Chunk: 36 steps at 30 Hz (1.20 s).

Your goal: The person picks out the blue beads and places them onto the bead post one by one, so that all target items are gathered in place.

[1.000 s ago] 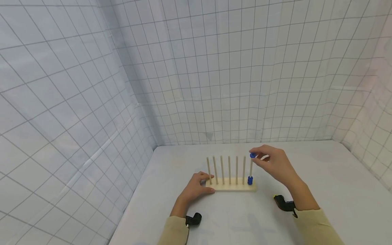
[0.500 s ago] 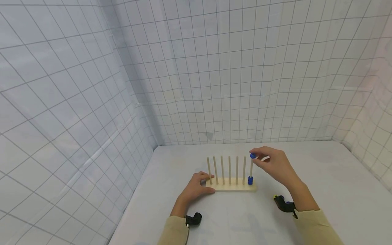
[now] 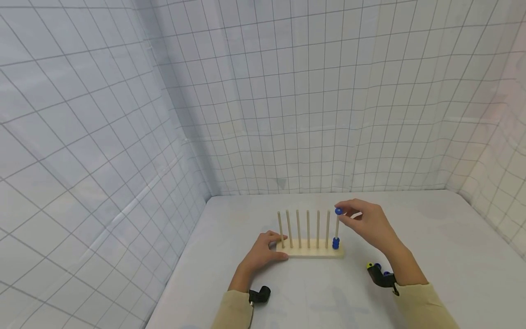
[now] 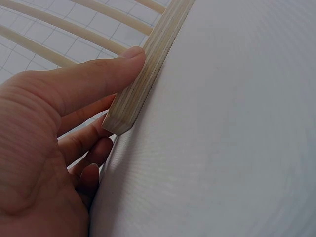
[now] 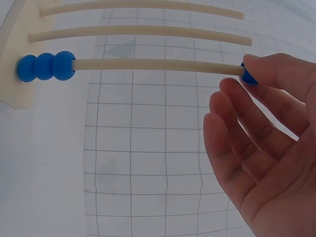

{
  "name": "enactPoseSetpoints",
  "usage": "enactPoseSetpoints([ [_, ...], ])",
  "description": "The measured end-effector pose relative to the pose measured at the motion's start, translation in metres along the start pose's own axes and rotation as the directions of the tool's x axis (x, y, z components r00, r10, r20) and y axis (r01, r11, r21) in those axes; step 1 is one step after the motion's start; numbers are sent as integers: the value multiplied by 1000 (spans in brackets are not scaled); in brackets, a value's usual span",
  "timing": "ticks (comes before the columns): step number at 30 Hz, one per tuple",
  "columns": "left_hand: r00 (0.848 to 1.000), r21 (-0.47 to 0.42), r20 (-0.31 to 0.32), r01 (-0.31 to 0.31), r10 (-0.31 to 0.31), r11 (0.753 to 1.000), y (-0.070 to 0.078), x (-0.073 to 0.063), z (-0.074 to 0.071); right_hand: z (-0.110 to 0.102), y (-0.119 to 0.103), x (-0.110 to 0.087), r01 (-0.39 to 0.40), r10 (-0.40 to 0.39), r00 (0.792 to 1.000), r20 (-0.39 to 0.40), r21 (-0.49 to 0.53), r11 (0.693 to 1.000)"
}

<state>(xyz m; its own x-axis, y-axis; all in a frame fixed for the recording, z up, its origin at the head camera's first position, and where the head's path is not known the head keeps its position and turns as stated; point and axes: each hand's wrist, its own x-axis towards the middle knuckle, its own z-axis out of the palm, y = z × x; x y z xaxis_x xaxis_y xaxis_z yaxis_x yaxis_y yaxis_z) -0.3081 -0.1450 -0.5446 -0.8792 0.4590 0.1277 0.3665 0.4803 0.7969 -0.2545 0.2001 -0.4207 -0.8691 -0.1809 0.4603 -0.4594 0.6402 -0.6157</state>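
A pale wooden pegboard [image 3: 309,252] with several upright pegs stands on the table. My left hand [image 3: 263,250] grips its left end, the thumb on the front edge [image 4: 148,64] and the fingers behind. Three blue beads [image 5: 45,66] are stacked at the foot of the rightmost peg [image 5: 158,65]. At that peg's top, my right hand [image 3: 367,223] pinches another blue bead [image 3: 339,211] between thumb and fingers. In the right wrist view the peg's tip meets this bead, which the thumb partly covers. The other pegs carry no beads.
A yellow-green bead [image 3: 370,265] and blue beads [image 3: 378,266] lie on the table near the right wrist, partly hidden by the black wrist camera [image 3: 382,277]. White grid-patterned cloth [image 3: 287,114] hangs behind and at the sides of the white table [image 3: 320,292].
My right hand has come down slightly with the blue bead, which has tilted at the peg's top. More of the loose beads shows beside the right wrist. The left hand stays put.
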Motion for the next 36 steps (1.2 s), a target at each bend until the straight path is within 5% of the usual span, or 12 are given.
enactPoseSetpoints([
  [36,1000,-10,-4,31,-31,999,3,-2,1,10,11,-4,-46,46,999,28,11,999],
])
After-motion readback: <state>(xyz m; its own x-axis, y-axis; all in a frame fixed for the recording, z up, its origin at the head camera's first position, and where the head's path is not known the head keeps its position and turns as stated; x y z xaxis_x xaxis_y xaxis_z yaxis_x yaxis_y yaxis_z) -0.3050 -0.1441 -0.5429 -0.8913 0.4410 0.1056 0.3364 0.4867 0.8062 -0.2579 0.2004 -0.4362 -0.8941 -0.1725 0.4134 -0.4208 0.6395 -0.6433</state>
